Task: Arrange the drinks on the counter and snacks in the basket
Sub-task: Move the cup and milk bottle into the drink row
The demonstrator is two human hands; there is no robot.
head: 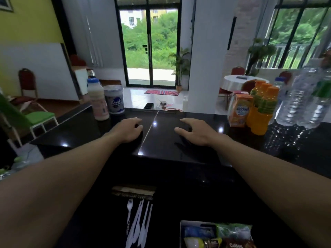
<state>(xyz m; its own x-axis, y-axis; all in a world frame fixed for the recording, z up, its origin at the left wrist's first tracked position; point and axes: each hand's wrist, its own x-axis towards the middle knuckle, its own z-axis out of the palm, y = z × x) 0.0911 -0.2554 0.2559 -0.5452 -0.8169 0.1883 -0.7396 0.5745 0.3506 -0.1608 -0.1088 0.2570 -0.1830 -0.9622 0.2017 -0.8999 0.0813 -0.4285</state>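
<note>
- The left hand [128, 129] and the right hand [194, 131] are palm down at the middle of the black counter [164, 149]. The fingers are relaxed, a little bent, and hold nothing.
- At far left, a milk bottle [97, 100] and a cup [114, 100] stand upright.
- At far right, a juice carton [239, 111], orange bottles [261, 111] and water bottles [302, 97] stand with caps up.
- The basket [181, 230], near right, holds snack packets [231, 233].

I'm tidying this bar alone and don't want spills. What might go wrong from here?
1. The orange bottles, juice carton and water bottles stand packed together on the right; pulling one out with the right hand may topple its neighbours.
2. The milk bottle and lidded cup stand near the far edge of the counter; a nudge from the left hand might push them off.
</note>
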